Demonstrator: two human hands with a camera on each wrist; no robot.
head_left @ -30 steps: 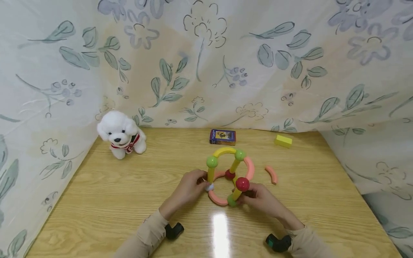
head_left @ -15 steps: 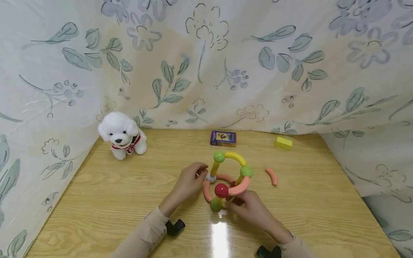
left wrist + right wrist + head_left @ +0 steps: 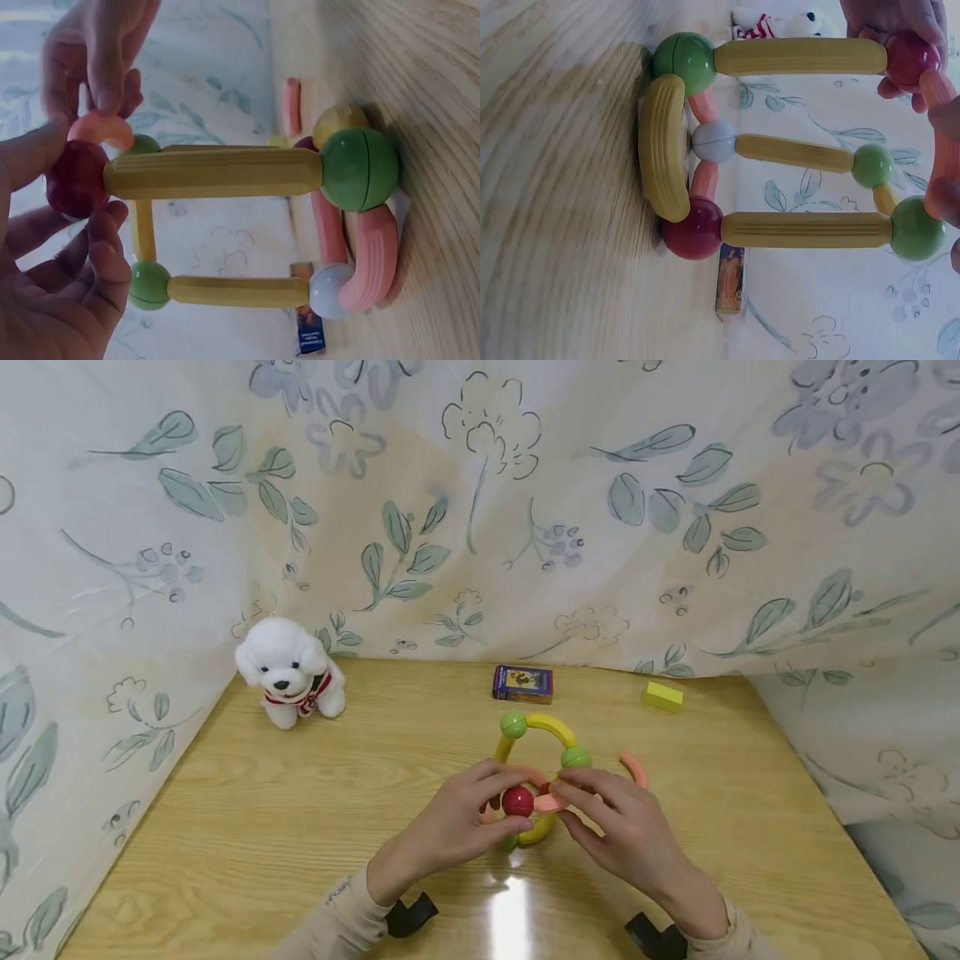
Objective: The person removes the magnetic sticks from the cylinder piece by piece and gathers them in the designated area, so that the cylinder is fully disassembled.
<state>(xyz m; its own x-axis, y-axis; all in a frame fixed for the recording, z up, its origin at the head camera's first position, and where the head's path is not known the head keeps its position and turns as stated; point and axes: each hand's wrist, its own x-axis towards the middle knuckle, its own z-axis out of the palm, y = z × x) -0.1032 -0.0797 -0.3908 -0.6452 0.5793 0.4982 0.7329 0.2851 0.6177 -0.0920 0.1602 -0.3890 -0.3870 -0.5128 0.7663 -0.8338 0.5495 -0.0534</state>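
Note:
A frame of yellow straight rods [image 3: 217, 174], curved rods and coloured balls stands on the table in front of me. My left hand [image 3: 450, 818] grips the upper red ball [image 3: 78, 180], thumb on one side and fingers on the other. With its fingertips my right hand [image 3: 633, 831] pinches the pink curved rod [image 3: 942, 157] that runs from this ball to an upper green ball [image 3: 917, 228]. A yellow curved rod [image 3: 551, 727] links the two upper green balls. Low in the frame are a green ball [image 3: 360, 169], a pale ball [image 3: 331, 291] and another red ball [image 3: 693, 229].
A loose pink curved rod [image 3: 634, 770] lies right of the frame, partly behind my right hand. Farther back are a small blue card box [image 3: 523, 684] and a yellow block [image 3: 663, 697]. A white plush dog [image 3: 288, 672] sits at the left. Floral cloth [image 3: 480, 510] hangs behind the table.
The frame has been turned on the table, bringing the upper red ball to the near left. My left hand has moved from the side onto that ball; my right hand has risen to the pink curved rod.

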